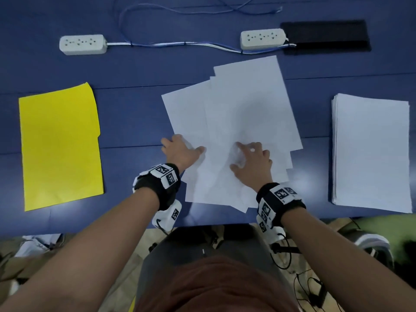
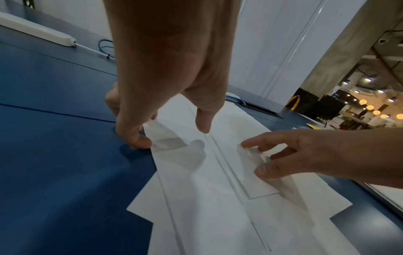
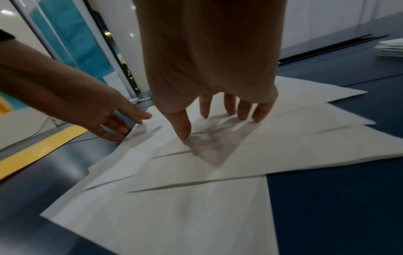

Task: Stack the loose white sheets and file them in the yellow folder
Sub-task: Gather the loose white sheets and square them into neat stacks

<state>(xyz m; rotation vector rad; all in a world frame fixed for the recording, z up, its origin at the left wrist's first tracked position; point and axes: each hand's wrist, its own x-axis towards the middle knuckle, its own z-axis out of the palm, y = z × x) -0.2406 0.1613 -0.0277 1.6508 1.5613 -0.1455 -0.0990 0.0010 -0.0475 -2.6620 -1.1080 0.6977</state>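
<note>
Several loose white sheets (image 1: 236, 109) lie fanned and overlapping on the blue table, in the middle. The closed yellow folder (image 1: 60, 145) lies flat to their left, a hand's width away; it appears as a yellow strip (image 3: 43, 146) in the right wrist view. My left hand (image 1: 182, 150) is at the sheets' left edge. Its fingertips (image 2: 141, 141) touch the table against a slightly lifted paper edge, and the thumb hovers above the paper. My right hand (image 1: 249, 158) has its fingers spread, with the fingertips (image 3: 257, 117) pressing on the top sheets (image 3: 196, 198).
A neat stack of white paper (image 1: 371, 152) lies at the right. Two white power strips (image 1: 82, 44) (image 1: 263, 38) joined by cables and a black mat (image 1: 325, 37) sit at the back. The table's front edge (image 1: 202, 222) runs just behind my wrists.
</note>
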